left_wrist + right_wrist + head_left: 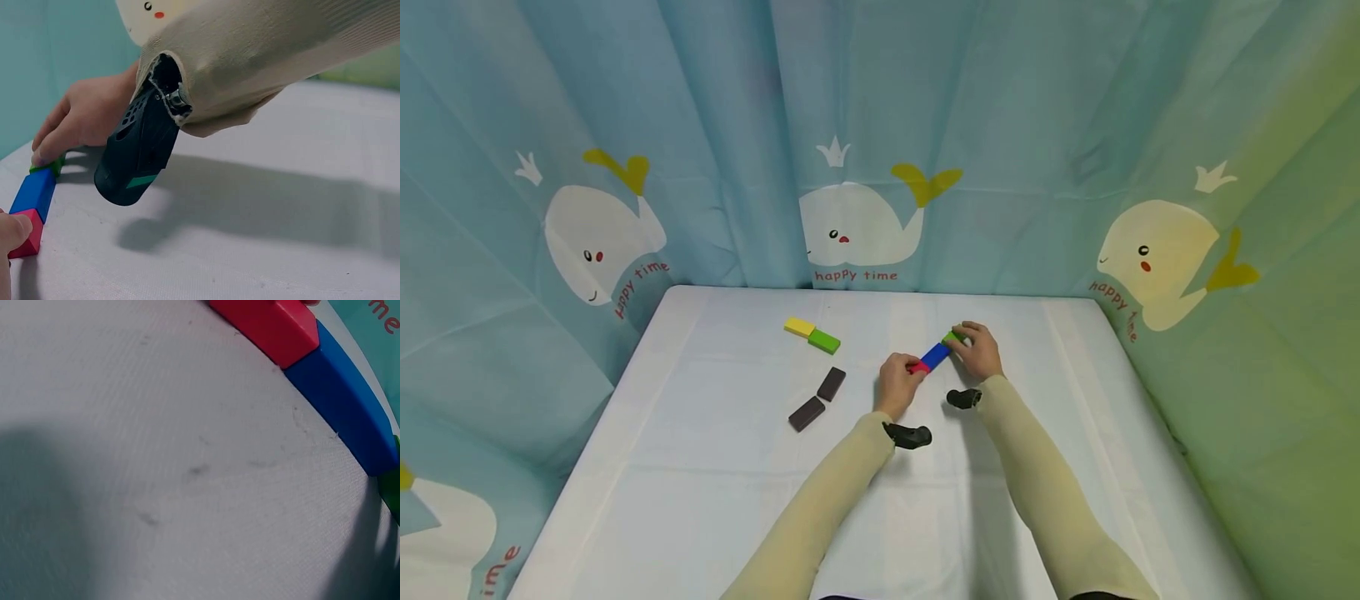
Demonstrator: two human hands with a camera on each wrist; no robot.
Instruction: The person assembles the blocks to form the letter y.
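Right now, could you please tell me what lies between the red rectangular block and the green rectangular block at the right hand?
A blue rectangular block lies between the red block and that green block, as the left wrist view shows.

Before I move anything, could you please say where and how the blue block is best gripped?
I'd pinch the blue block by the middle of its long sides, from above: it lies flat, its ends against the red block and a green block, its long sides free.
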